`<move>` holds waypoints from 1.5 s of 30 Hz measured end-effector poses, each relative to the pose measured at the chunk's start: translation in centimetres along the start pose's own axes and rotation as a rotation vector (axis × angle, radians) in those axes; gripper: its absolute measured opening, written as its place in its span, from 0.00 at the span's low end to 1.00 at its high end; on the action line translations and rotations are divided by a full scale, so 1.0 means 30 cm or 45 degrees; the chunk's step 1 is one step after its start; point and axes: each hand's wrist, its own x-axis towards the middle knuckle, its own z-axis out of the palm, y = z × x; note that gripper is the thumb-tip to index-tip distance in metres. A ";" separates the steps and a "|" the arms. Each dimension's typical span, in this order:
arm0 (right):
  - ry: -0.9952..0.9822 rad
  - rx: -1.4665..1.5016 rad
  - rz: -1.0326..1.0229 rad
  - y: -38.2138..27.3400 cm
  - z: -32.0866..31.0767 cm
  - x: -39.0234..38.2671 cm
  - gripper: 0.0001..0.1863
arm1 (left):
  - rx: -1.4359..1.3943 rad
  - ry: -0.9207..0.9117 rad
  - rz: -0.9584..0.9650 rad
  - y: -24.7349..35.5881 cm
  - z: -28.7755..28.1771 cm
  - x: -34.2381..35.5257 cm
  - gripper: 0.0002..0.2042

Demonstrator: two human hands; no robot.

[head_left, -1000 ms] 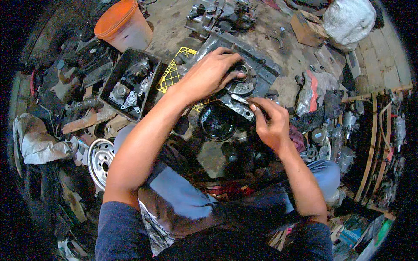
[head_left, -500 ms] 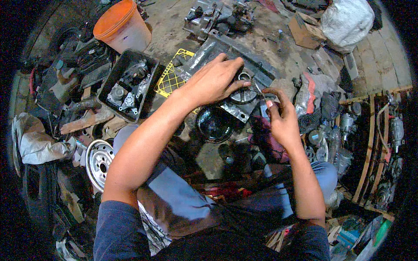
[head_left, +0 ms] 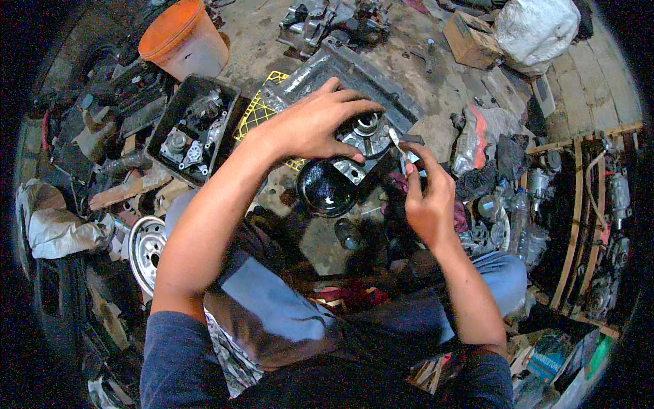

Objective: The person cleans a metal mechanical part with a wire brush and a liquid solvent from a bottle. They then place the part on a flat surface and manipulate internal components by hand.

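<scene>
A grey metal engine part (head_left: 371, 144) with a round, ringed opening lies on a dark metal tray (head_left: 388, 95) in front of me. My left hand (head_left: 325, 123) spans it, fingers over its far side and thumb on its near side, gripping it. Between thumb and fingers, my right hand (head_left: 428, 194) pinches a slim, pale, blade-like tool (head_left: 394, 137). Its tip is at the right edge of the part; I cannot make out its exact kind. A round, glossy black bowl-shaped piece (head_left: 327, 189) sits just nearer to me.
A black bin of metal parts (head_left: 226, 102) and an orange-lidded bucket (head_left: 182, 41) stand to the left, above a wheel rim (head_left: 146, 253). Beyond the tray lies an engine assembly (head_left: 334, 24). A cardboard box (head_left: 470, 41), a white sack (head_left: 538, 31) and plastic bottles (head_left: 519, 215) are on the right.
My left hand has shifted slightly, its thumb moving nearer to me and uncovering the ringed opening. My right hand has moved a little left and nearer, with the tool now more upright.
</scene>
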 end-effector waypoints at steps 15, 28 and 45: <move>-0.012 -0.044 0.014 -0.012 0.040 0.039 0.20 | -0.014 0.013 -0.046 0.012 0.013 -0.014 0.45; 0.061 -0.163 0.059 -0.041 0.055 0.026 0.17 | 0.123 0.165 -0.214 0.044 0.072 0.028 0.43; -0.064 -0.287 0.315 -0.046 0.067 0.132 0.19 | 0.227 0.332 -0.361 0.086 0.110 0.081 0.40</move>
